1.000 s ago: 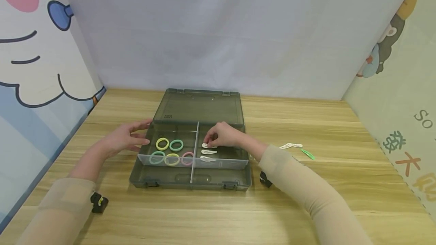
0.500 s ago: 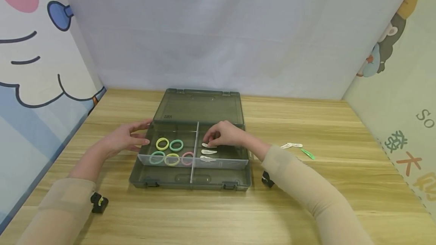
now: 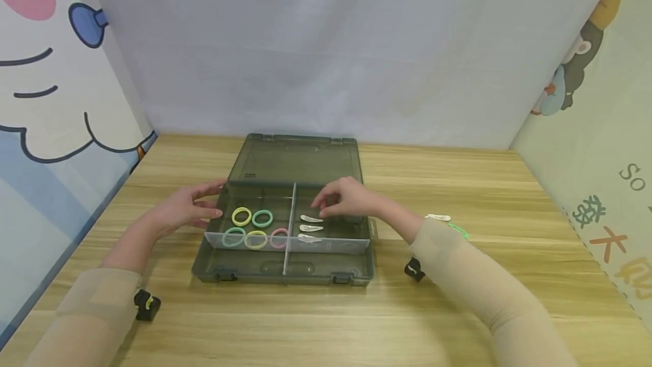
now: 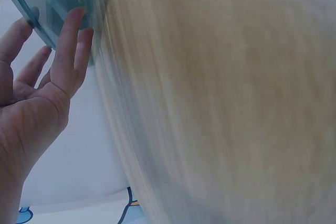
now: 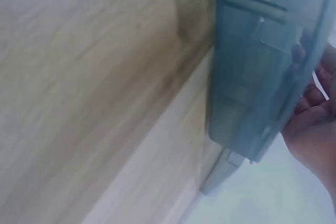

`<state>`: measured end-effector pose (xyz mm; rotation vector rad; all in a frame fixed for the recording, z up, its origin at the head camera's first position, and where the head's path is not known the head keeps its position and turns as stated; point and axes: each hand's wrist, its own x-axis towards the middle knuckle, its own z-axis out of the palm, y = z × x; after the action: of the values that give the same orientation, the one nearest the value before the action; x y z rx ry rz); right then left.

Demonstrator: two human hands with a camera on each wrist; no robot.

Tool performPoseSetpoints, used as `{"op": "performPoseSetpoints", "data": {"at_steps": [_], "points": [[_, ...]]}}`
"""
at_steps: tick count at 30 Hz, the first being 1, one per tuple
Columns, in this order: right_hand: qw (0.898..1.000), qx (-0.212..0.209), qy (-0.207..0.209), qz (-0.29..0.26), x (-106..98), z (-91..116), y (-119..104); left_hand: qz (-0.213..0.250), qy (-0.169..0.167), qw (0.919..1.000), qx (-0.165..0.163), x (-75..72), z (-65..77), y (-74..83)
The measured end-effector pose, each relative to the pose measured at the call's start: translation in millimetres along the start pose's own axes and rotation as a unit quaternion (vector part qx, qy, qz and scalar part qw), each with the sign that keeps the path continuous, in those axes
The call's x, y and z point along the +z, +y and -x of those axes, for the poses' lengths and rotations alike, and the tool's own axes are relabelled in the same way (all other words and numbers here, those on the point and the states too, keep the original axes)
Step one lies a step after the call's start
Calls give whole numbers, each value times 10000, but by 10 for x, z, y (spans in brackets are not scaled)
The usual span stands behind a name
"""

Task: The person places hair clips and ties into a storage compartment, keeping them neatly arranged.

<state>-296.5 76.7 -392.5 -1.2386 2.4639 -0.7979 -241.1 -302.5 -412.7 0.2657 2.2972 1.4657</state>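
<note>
A smoky grey plastic box (image 3: 254,278) lies open on the table, its lid (image 3: 300,160) folded back. Several hair ties, such as a yellow one (image 3: 233,218) and a pink one (image 3: 271,239), lie in the back left compartment. Three white snap hair clips (image 3: 311,228) lie in a column in the back right compartment. Just above and right of the top clip hovers my right hand (image 3: 351,198), fingers loosely bent, nothing visible in them. My left hand (image 3: 185,208) rests its fingertips against the box's left side; the left wrist view shows extended fingers (image 4: 67,51) there.
On the table to the right lie a white hair clip (image 3: 439,217) and a green one (image 3: 460,230), partly behind my right sleeve (image 3: 458,271). A fabric backdrop (image 3: 326,72) stands behind the table. Dividers (image 3: 293,208) split the box.
My right hand has let go of the top white clip, leaving it in the compartment, and has lifted slightly to the right. My left hand stays at the box's left side.
</note>
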Motion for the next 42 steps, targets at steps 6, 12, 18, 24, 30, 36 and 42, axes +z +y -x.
{"op": "performPoseSetpoints", "data": {"at_steps": [6,12,18,24,30,36,42], "points": [[9998,-65,43,-164,-113,134,-47,-23,-25,10000,-35,1,-1,-4],[9997,-95,170,-129,-254,290,-56,20,-31,10000,-55,0,0,3],[9996,-47,261,-49,-400,437,-51,3,-60,10000,-11,1,21,35],[9995,-46,305,7,-493,594,-6,33,-86,10000,15,6,29,44],[9990,-215,379,-49,-545,766,106,53,-88,9999,19,0,23,28],[9994,-55,331,19,-604,968,250,53,-112,9999,24,7,44,58],[9993,320,174,7,-621,1189,440,20,-109,9999,2,11,41,58]]}}
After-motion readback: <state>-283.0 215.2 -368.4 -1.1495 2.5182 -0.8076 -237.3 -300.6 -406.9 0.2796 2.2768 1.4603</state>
